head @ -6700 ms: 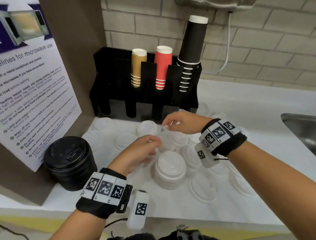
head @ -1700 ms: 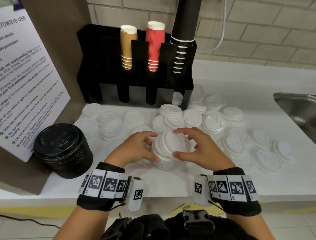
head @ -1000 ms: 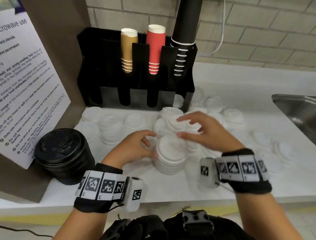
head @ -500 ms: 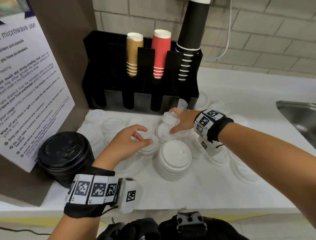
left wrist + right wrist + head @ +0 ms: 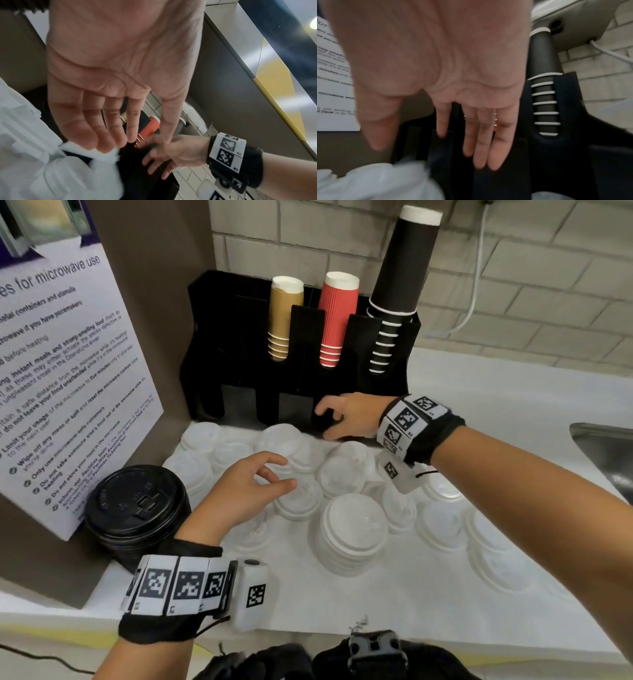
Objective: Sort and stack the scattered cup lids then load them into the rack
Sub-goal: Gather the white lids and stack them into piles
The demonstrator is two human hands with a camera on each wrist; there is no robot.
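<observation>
white lids (image 5: 442,527) overexposed and blurring together, both hands (image 5: 352,416) loose-fingered and holding nothing, rack (image 5: 239,364) base partly hidden

The rear wall (image 5: 513,268) is pale painted brick with visible mortar joints. A white cable (image 5: 474,292) runs down it toward the counter (image 5: 513,392), which is white and extends along the wall. A metal sink (image 5: 606,446) is set into the counter's right edge. At the left edge stands a brown panel (image 5: 154,285) carrying a printed microwave-use notice (image 5: 61,364).
</observation>
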